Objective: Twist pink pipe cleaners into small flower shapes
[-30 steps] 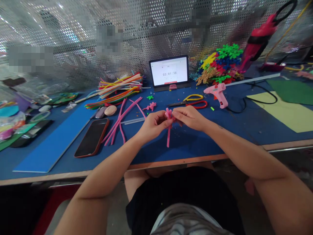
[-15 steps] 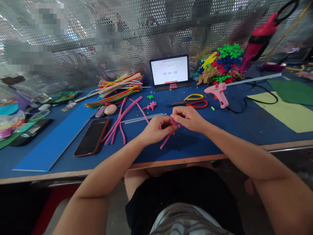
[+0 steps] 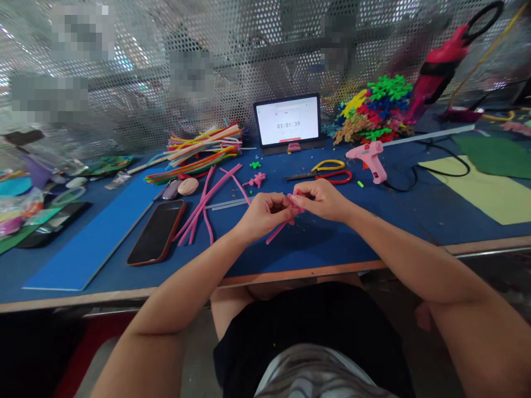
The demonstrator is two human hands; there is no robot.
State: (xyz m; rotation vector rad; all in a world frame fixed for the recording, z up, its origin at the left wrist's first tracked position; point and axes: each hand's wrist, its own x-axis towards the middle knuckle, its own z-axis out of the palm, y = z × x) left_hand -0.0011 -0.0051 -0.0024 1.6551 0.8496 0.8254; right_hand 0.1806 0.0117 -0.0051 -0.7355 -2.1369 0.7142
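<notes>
Both hands meet over the middle of the blue table, pinching one pink pipe cleaner [image 3: 275,233]. My left hand [image 3: 267,215] is closed on it, and its straight tail sticks out below the fingers toward the front edge. My right hand [image 3: 323,200] is closed on the bent part of the same pipe cleaner; fingers hide most of that part. Left of the hands lie several loose pink pipe cleaners [image 3: 204,205], crossed over each other. Just behind the hands are a small pink pipe-cleaner figure [image 3: 258,179], a green flower shape [image 3: 255,165] and clear glue sticks [image 3: 230,204].
Scissors [image 3: 327,172] and a pink glue gun [image 3: 372,159] lie to the right. Behind are a tablet [image 3: 287,122] showing a timer, a pipe-cleaner bundle [image 3: 203,146] and a colourful pile of flower shapes [image 3: 373,110]. A phone [image 3: 156,232] and blue board [image 3: 91,237] lie left.
The pink pipe cleaner's tail has swung slightly left and up. Both hands have shifted a little closer, still pinching it. The timer has advanced one second.
</notes>
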